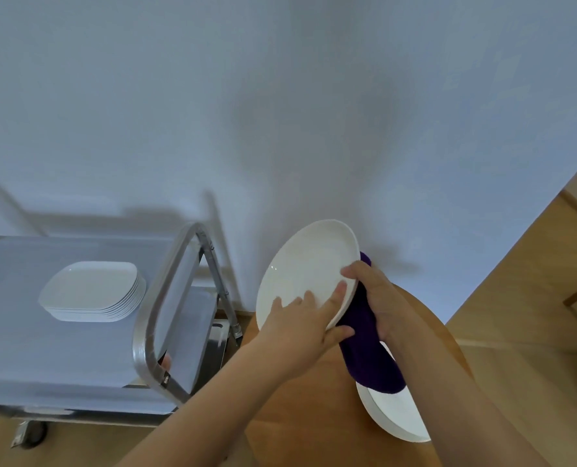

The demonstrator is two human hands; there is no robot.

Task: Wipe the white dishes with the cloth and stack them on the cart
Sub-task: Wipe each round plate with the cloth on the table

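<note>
The white dish is tilted in the air, right of the cart. The left hand holds its near edge, fingers on the face and thumb behind. The right hand grips its right edge with the purple cloth behind it. Another plate lies below on the wooden table. A stack of square plates sits far left on the cart. The cart's metal handle stands between.

White oval dish tilted, purple cloth behind; square dishes stacked on cart
</note>
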